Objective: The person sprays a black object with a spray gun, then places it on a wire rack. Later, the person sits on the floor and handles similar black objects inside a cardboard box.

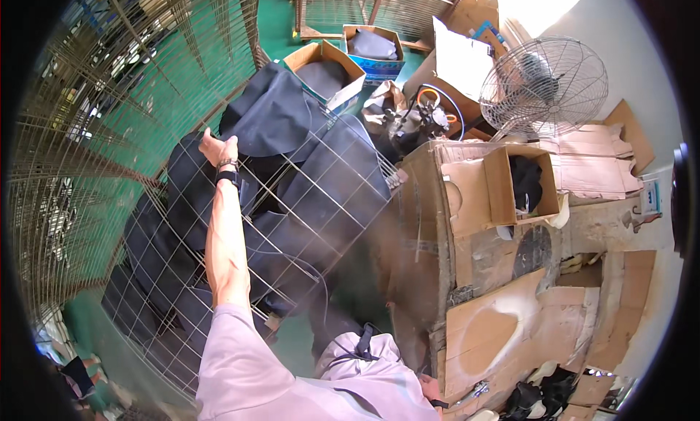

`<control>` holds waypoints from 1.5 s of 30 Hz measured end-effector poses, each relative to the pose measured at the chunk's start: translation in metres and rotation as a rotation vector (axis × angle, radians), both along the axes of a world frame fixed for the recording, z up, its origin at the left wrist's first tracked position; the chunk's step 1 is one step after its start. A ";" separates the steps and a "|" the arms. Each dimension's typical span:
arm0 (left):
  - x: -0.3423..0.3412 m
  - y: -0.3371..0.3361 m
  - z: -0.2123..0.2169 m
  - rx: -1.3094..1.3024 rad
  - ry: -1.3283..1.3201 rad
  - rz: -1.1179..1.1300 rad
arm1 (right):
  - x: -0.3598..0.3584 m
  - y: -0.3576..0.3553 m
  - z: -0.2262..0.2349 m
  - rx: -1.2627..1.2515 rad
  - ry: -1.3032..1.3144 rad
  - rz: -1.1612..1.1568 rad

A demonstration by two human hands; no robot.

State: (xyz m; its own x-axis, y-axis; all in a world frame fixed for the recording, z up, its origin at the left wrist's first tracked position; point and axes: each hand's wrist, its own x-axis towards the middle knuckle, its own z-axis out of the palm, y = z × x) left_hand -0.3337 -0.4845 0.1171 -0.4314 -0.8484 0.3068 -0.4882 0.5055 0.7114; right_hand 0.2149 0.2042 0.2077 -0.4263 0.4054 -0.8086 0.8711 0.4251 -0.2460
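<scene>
My left hand (pixel 219 149), arm stretched forward, is closed on the edge of a dark, flexible sheet piece (pixel 271 114) at the far end of a wire rack (pixel 295 158). More dark sheet pieces (pixel 335 169) lie over and under the rack's wires, overlapping one another. Low in the picture, beside the cardboard-covered bench, only a small part of my right hand (pixel 429 386) shows; its fingers are hidden. Close to it is a small metal tool (pixel 477 389), too small to make out, and I cannot tell whether the hand touches it.
Wire racks (pixel 95 129) crowd the left. Two open boxes (pixel 326 67) with dark pieces stand beyond the sheets. A caged fan (pixel 543 85) rises over the bench (pixel 496 326), which bears an open carton (pixel 519 184). A blue hose (pixel 456 111) loops near metal equipment (pixel 430 118).
</scene>
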 end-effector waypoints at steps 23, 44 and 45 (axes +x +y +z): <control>0.111 0.078 0.109 0.407 0.239 -0.539 | -0.043 0.052 -0.055 -0.133 0.163 0.227; 0.540 0.294 -0.094 1.365 -0.257 -0.248 | -0.036 0.085 -0.145 -0.403 0.105 0.337; 0.551 0.302 -0.113 1.424 -0.323 -0.261 | -0.038 0.089 -0.140 -0.426 0.078 0.289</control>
State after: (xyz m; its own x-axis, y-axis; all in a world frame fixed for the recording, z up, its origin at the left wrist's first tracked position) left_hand 0.2173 -0.1821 0.0043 -0.5010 -0.2356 -0.8328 -0.7250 -0.4112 0.5525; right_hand 0.1764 0.2934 0.0674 -0.5379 -0.0959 -0.8375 0.7050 0.4935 -0.5093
